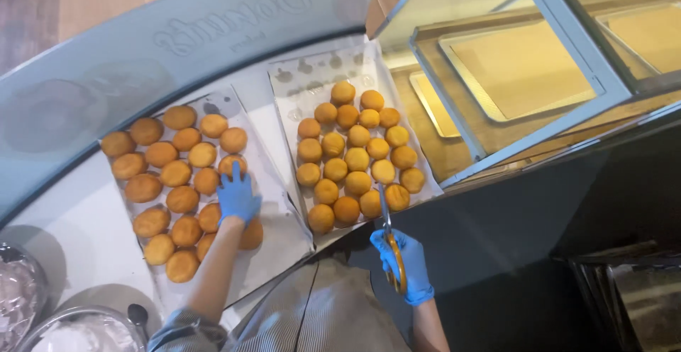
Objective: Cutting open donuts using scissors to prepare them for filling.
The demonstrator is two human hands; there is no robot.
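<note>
Our left hand (237, 196) rests flat on buns (186, 182); at three o'clock, our right hand (403, 261) grips scissors (389, 242) beside another bun tray (294, 86).

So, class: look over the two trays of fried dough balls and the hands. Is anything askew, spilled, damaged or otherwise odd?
Nothing looks spilled or damaged. The left hand rests on a ball on the left tray; the right hand holds scissors at the right tray. Greasy spots mark that tray's bare paper where balls seem to have sat.

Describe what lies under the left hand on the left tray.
The gloved left hand rests on golden round pastries lying on white paper. Whichever pastry sits directly beneath the palm is covered, so its state cannot be seen.
</note>
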